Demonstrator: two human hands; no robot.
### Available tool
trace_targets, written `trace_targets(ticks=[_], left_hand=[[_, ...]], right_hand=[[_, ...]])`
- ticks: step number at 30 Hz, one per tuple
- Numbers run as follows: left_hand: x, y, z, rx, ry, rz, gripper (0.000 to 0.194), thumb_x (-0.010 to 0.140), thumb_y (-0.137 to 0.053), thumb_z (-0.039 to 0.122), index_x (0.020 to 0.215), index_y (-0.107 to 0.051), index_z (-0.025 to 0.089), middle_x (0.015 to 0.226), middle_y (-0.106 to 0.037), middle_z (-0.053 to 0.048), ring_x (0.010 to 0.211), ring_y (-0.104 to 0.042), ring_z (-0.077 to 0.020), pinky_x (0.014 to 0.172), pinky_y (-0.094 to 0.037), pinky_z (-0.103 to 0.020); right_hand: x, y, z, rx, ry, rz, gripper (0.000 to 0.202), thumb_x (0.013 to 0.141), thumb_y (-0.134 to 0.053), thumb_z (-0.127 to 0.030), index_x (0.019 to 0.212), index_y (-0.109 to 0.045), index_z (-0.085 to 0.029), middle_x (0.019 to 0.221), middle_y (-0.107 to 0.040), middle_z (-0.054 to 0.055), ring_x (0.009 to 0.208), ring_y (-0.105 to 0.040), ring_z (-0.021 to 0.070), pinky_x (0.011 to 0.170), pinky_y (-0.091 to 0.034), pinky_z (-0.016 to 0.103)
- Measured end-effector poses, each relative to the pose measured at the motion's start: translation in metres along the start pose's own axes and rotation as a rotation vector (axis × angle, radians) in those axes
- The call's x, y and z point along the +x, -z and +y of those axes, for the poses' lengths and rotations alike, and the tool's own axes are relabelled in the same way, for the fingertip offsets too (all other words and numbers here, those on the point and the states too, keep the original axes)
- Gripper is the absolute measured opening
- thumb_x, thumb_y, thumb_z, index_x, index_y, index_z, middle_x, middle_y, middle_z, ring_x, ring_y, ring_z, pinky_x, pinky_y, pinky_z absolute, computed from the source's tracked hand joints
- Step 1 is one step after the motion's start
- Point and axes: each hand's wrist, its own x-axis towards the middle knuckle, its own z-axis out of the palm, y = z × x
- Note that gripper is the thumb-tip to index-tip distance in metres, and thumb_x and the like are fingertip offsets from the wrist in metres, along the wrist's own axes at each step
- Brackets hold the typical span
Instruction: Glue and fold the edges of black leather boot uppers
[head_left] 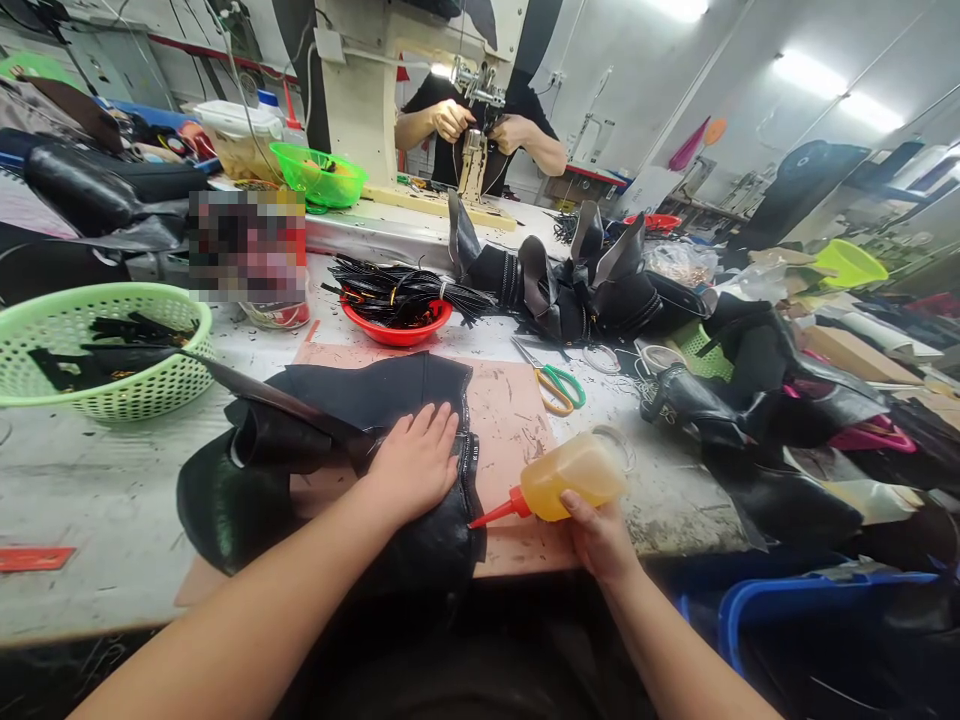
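My left hand [416, 462] lies flat, fingers stretched, on a black boot upper [375, 395] spread over a pink board [514, 400]. My right hand [604, 535] grips a squeeze bottle [574, 475] of yellowish liquid, tipped over on its side. Its red nozzle [501, 508] points left, and the tip meets the edge of the upper beside a zipper strip [468, 470]. A sole-shaped dark flap [277, 400] sticks up to the left of my left hand. Part of the upper is hidden beneath that hand.
Scissors [559, 388] lie beyond the bottle. A red bowl [397, 328] holds black strips; a green basket [142, 385] stands left. Black boots [570, 285] lie at the back and right. Across the table, a person's hands [454, 120] work at a sewing machine [352, 110]. A blue bin [757, 610] stands lower right.
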Motion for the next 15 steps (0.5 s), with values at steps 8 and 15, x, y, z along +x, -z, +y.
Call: trace_targets(ticks=[8,15], left_hand=[[0.000,0.003,0.001,0.022,0.005,-0.025,0.050,0.088,-0.032,0.029,0.133,-0.035,0.008,0.140,-0.032,-0.013,0.127,-0.032,-0.0283,0.098,-0.031,-0.042],[0.001,0.006,0.001,0.034,0.007,-0.052,0.050,0.088,-0.032,0.030,0.133,-0.035,0.008,0.141,-0.031,-0.012,0.127,-0.031,-0.0276,0.097,-0.031,-0.042]], right_hand=[[-0.004,0.010,0.002,-0.017,-0.011,-0.058,0.041,0.054,-0.077,-0.036,0.088,-0.062,-0.019,0.086,-0.068,0.005,0.080,-0.061,0.0210,0.074,-0.051,0.035],[-0.001,0.017,0.008,-0.056,0.007,-0.056,0.041,0.055,-0.076,-0.039,0.088,-0.063,-0.018,0.084,-0.068,0.007,0.079,-0.062,0.0226,0.073,-0.052,0.037]])
